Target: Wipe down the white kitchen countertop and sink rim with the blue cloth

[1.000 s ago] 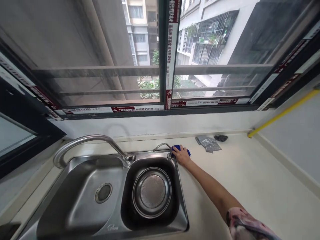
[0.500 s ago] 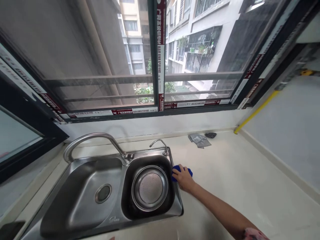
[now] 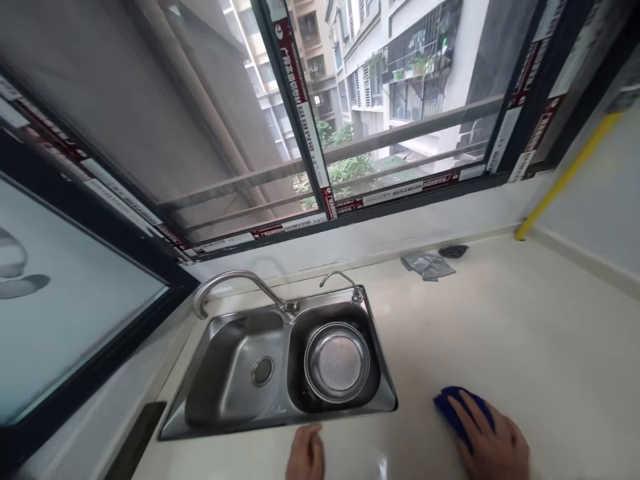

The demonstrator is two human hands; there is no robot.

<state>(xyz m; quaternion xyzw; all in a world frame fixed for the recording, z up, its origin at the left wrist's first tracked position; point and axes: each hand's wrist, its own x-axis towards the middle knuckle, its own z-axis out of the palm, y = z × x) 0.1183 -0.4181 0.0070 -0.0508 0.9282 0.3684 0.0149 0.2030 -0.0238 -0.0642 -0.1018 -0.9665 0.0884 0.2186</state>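
On the pale countertop at the lower right, my right hand (image 3: 495, 441) is pressed over a bunched blue cloth (image 3: 453, 410), its fingers closed on it. My left hand (image 3: 305, 455) comes in at the bottom edge, just in front of the sink's front rim. Its fingers look curled together, and nothing shows in them. The stainless steel double sink (image 3: 289, 373) is set into the counter to the left of the cloth. In its right basin sits a round metal strainer (image 3: 340, 362) with a perforated bottom.
A large curved faucet (image 3: 240, 275) and a small thin spout (image 3: 337, 274) stand behind the basins. Grey plastic bags (image 3: 429, 265) lie near the back wall. A yellow pipe (image 3: 565, 177) rises at the right corner. An angled window pane (image 3: 75, 333) stands at left.
My right hand has moved the blue cloth from the sink's right rim toward the counter's front right. My left hand has come further into view. The camera view has tilted and shifted.
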